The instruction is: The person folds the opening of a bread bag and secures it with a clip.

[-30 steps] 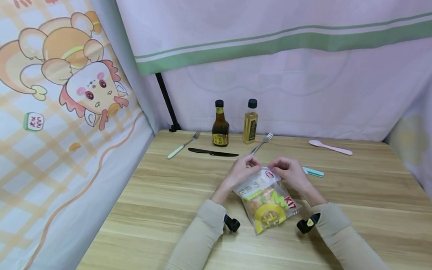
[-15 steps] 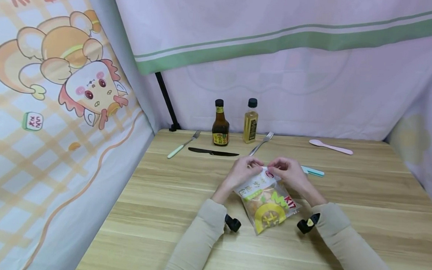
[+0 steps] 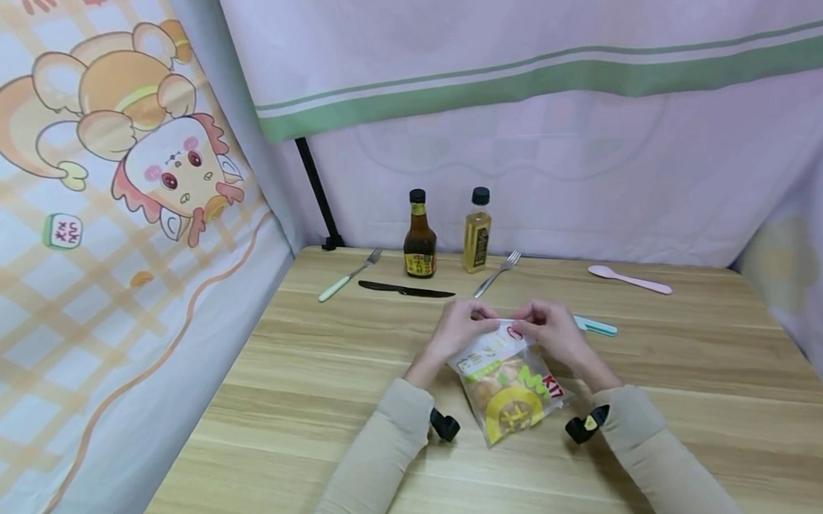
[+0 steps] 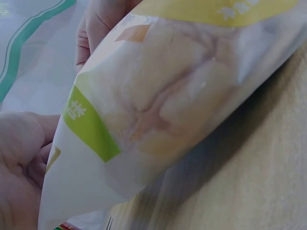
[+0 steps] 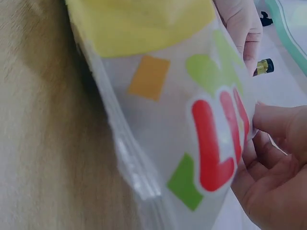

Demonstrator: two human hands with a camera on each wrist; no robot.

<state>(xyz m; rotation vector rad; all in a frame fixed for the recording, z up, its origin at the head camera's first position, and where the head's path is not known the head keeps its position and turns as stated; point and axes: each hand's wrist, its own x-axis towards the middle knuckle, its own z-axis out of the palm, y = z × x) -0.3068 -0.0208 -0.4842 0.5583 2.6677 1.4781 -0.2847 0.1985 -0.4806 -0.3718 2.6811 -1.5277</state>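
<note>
A clear plastic food bag (image 3: 510, 382) with yellow, green and red print stands tilted over the table, its top edge raised toward the far side. Pale, bread-like pieces show through the film in the left wrist view. My left hand (image 3: 458, 327) pinches the top edge left of its middle. Close beside it, my right hand (image 3: 551, 331) pinches the same edge between thumb and curled fingers. In the right wrist view, the bag (image 5: 158, 115) spreads across in front of the right hand (image 5: 276, 158). The seam under the fingers is hidden.
Behind the hands stand a brown sauce bottle (image 3: 421, 242) and an oil bottle (image 3: 478, 233). A black knife (image 3: 406, 290), a white-handled fork (image 3: 349, 277), another fork (image 3: 497, 275), a pink spoon (image 3: 630, 280) and a teal-handled utensil (image 3: 596, 326) lie around them.
Both hands keep their pinch on the bag's top edge. The fingertips have drawn very slightly apart, and the bag's upper part has shifted a little.
</note>
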